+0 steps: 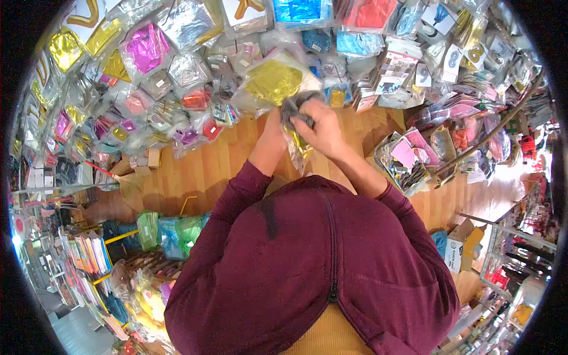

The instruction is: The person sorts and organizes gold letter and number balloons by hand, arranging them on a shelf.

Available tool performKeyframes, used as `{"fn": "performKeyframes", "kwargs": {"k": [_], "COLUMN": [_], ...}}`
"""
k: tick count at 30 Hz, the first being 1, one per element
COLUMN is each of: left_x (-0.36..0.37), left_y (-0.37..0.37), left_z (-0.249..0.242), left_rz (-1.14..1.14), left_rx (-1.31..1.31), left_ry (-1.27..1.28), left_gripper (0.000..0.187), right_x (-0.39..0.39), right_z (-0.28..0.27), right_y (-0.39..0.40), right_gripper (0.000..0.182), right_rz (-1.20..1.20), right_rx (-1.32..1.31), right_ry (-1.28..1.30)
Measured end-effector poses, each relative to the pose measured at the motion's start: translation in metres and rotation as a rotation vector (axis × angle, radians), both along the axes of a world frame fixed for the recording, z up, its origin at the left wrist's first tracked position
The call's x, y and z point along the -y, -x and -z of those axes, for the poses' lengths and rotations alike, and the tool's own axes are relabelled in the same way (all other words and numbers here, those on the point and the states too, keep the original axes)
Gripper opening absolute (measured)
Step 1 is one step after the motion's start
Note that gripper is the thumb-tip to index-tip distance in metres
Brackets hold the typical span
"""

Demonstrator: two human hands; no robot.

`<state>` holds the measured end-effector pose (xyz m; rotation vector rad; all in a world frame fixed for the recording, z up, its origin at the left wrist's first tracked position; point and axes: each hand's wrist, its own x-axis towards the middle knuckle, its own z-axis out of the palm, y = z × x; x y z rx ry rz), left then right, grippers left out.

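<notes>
In front of my chest, my right hand (320,127) is closed around a grey cloth (300,105), its fingers bunching the fabric. A gold foil packet (274,81) in clear plastic spreads above my hands, and shiny gold and clear wrapping (297,146) also hangs below the cloth. My left hand (273,129) grips the packet from the left side; the packet and cloth cover most of its fingers. The cloth presses against the plastic between both hands.
Hanging foil packets (148,47) in many colours fill the wall ahead. To the right stands a box of flat packets (408,151), with a long pole (491,133) beside it. A carton (458,245) is on the wooden floor (195,171). Shelves with folders (89,257) stand left.
</notes>
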<state>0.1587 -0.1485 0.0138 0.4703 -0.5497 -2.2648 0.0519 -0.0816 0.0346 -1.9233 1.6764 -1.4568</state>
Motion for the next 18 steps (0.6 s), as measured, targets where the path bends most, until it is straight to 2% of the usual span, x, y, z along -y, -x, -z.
{"fn": "performKeyframes", "kwargs": {"k": [1, 3, 5, 6, 7, 8, 9, 11, 13, 14, 15, 17, 18], "left_x": [0.001, -0.001, 0.013, 0.021, 0.025, 0.021, 0.018, 0.011, 0.008, 0.007, 0.010, 0.020, 0.021], "left_y": [-0.001, -0.007, -0.005, -0.007, -0.010, -0.012, -0.013, -0.014, -0.017, -0.017, -0.016, -0.015, -0.015], "left_z": [0.002, 0.012, 0.018, 0.017, 0.017, 0.008, -0.004, -0.021, -0.021, -0.020, -0.016, -0.004, 0.000], "left_rz": [0.004, -0.060, -0.109, -0.068, -0.027, -0.097, -0.107, -0.217, -0.206, -0.198, -0.190, -0.064, -0.053], "left_rx": [0.002, 0.088, 0.081, 0.020, -0.036, 0.072, 0.073, 0.046, 0.077, 0.095, 0.094, -0.146, -0.179], "left_ry": [-0.002, 0.100, 0.049, 0.043, 0.035, 0.159, 0.163, 0.022, 0.044, 0.072, 0.071, -0.123, -0.061], "left_gripper": [0.037, 0.038, 0.037, 0.037, 0.036, 0.034, 0.034, 0.033, 0.033, 0.033, 0.033, 0.034, 0.034], "right_x": [-0.005, -0.021, -0.036, -0.040, -0.045, -0.049, -0.050, -0.051, -0.050, -0.051, -0.052, -0.051, -0.048], "right_z": [0.006, 0.025, 0.060, 0.058, 0.058, 0.059, 0.061, 0.071, 0.076, 0.053, 0.039, 0.021, 0.026], "right_y": [0.000, 0.001, 0.006, 0.009, 0.011, 0.012, 0.020, 0.038, 0.051, 0.049, 0.044, 0.037, 0.037], "right_gripper": [0.015, 0.013, 0.015, 0.015, 0.015, 0.016, 0.016, 0.016, 0.021, 0.029, 0.029, 0.035, 0.031], "right_rz": [-0.083, -0.096, -0.277, -0.280, -0.210, -0.138, -0.149, -0.031, 0.173, 0.212, 0.221, 0.115, 0.108], "right_rx": [0.060, 0.025, 0.013, 0.006, 0.016, 0.030, 0.025, 0.292, 0.222, 0.167, 0.167, 0.172, 0.063], "right_ry": [-0.076, -0.051, -0.406, -0.403, -0.641, -0.879, -0.875, -0.568, -0.526, -0.439, -0.440, -0.265, -0.161]}}
